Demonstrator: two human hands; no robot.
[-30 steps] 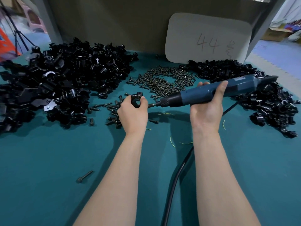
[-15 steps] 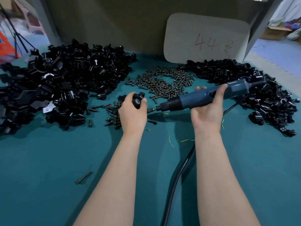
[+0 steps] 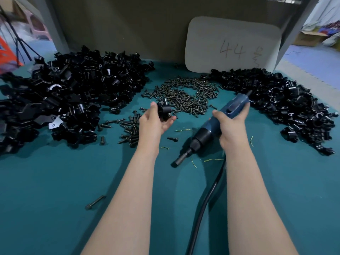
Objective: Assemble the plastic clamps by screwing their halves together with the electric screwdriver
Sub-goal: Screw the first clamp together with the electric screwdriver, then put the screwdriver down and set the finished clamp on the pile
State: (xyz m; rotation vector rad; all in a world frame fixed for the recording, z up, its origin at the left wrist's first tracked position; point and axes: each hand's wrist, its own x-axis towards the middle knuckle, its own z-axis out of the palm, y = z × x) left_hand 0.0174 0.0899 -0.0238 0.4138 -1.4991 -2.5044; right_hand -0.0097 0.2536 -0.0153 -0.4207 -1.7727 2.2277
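Left hand (image 3: 154, 120): we reach it forward over the desk (image 3: 55, 181) with the palm turned partly up. The thumb and curled fingers cup the clamp (image 3: 164, 112).
Clamp: black, held above the desk just in front of the screws (image 3: 184, 98), with a screw head showing on its near face.
Right hand (image 3: 231, 124): we wrap it round the blue body of the screwdriver (image 3: 206, 135), thumb on top.
Screwdriver: tilted, with its bit pointing down and back toward us, well apart from the clamp. Its cable (image 3: 207, 199) runs back along the right forearm.
Left pile (image 3: 73, 100): we see black clamp parts heaped on the desk, with a smaller scatter of longer bolts (image 3: 130, 129) beside it.
Right pile (image 3: 276, 100): more black parts, spread to the right of the screws.
Card (image 3: 231, 46): it stands against the back wall, marked "44".
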